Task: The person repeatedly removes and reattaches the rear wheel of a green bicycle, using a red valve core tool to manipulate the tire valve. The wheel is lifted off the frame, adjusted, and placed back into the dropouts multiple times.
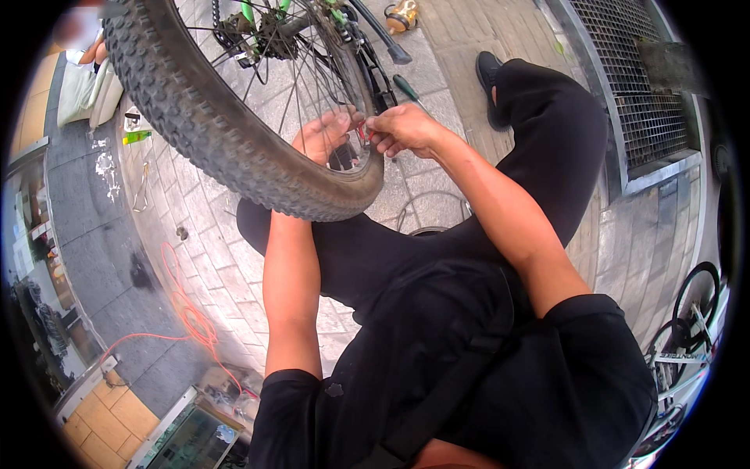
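A bicycle wheel with a knobby black tyre [234,141] rises in front of me, its thin spokes running to the hub and sprockets [275,33]. My left hand [322,137] reaches behind the tyre and shows through the spokes near the rim. Its fingers are curled in by the spokes; what they grip is hidden. From the other side my right hand [405,130] is closed, thumb and forefinger pinching a small red tool [362,133] at the spoke ends by the rim. The tool's exact kind is too small to tell.
A green-handled screwdriver [406,87] lies on the paving beyond my right hand. An amber bottle [401,16] is farther off. An orange hose [195,320] coils at left. A metal grate [633,86] stands at right, with bicycles [691,328] below it. A person [90,55] sits far left.
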A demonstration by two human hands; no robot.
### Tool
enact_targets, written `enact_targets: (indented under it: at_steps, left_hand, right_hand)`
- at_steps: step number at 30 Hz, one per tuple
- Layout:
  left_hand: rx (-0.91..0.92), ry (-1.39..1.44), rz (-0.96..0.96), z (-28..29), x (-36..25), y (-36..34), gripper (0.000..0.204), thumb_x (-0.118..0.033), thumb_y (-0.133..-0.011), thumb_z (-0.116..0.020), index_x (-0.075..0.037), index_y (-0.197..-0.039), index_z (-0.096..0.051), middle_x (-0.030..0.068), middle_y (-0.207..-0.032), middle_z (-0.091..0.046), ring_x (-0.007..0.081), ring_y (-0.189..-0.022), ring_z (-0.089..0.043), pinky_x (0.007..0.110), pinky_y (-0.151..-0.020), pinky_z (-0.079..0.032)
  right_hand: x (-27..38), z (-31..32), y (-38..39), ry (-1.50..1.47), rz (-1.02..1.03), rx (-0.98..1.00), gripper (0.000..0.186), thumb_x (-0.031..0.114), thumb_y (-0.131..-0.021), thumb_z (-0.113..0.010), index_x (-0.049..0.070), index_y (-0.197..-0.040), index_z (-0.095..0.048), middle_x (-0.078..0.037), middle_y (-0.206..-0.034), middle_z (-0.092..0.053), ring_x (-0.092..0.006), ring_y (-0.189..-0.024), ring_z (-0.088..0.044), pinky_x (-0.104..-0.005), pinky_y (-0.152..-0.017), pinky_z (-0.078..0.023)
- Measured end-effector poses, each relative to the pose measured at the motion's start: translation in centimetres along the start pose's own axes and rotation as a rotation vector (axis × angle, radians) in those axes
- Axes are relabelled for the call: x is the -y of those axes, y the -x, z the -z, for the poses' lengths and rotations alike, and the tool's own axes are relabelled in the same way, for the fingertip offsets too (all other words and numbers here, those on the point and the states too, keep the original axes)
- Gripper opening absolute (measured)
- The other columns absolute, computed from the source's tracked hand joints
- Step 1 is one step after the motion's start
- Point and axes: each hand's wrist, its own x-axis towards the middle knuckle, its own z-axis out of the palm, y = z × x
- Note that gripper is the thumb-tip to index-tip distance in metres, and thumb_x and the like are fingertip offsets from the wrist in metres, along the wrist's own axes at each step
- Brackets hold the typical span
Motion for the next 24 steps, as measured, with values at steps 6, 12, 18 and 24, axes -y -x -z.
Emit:
enact_targets:
  at_steps: [6, 12, 18, 24]
  left_hand:
    - [0.04, -0.016, -0.032, 0.4, 0.1, 0.2, 0.051, -0.038, -0.104, -0.067, 0.003, -0.135, -0.064, 0.0127, -0.135, -0.066, 0.0235, -0.13, -0.06, 0.038, -0.109, -0.043]
    - [-0.043, -0.022, -0.035, -0.6, 0.0, 0.2, 0.048, -0.045, -0.102, -0.068, -0.002, -0.124, -0.071, 0.0008, -0.116, -0.07, 0.0137, -0.114, -0.06, 0.034, -0.107, -0.043]
    - [0.183, -0.231, -0.179, 1.7, 1.9, -1.1, 0.04, -0.034, -0.106, -0.06, 0.001, -0.123, -0.07, 0.0071, -0.105, -0.075, 0.0164, -0.103, -0.069, 0.033, -0.096, -0.052]
    - [0.209, 0.202, -0.011, 1.4, 1.1, 0.2, 0.021, -0.024, -0.102, -0.07, -0.004, -0.108, -0.069, 0.0051, -0.1, -0.071, 0.0176, -0.095, -0.069, 0.035, -0.086, -0.055]
  right_hand:
    - [0.0, -0.6, -0.3, 0.042, 0.006, 0.004, 0.025, 0.025, -0.099, -0.072, 0.001, -0.092, -0.071, -0.006, -0.079, -0.071, -0.0152, -0.062, -0.067, -0.0304, -0.055, -0.055]
    - [0.6, -0.4, -0.3, 0.11, -0.002, 0.052, 0.025, 0.025, -0.101, -0.072, 0.001, -0.094, -0.072, -0.006, -0.08, -0.071, -0.0148, -0.064, -0.067, -0.0302, -0.057, -0.055]
    - [1.1, 0.3, -0.2, 0.592, 0.292, 0.168, 0.037, 0.031, -0.099, -0.064, 0.001, -0.08, -0.074, -0.008, -0.069, -0.07, -0.0164, -0.062, -0.068, -0.0342, -0.06, -0.054]
    - [0.4, -1.3, -0.4, 0.119, 0.077, 0.333, 0.024, 0.021, -0.104, -0.061, 0.001, -0.117, -0.063, -0.009, -0.086, -0.068, -0.0196, -0.067, -0.068, -0.0355, -0.059, -0.056]
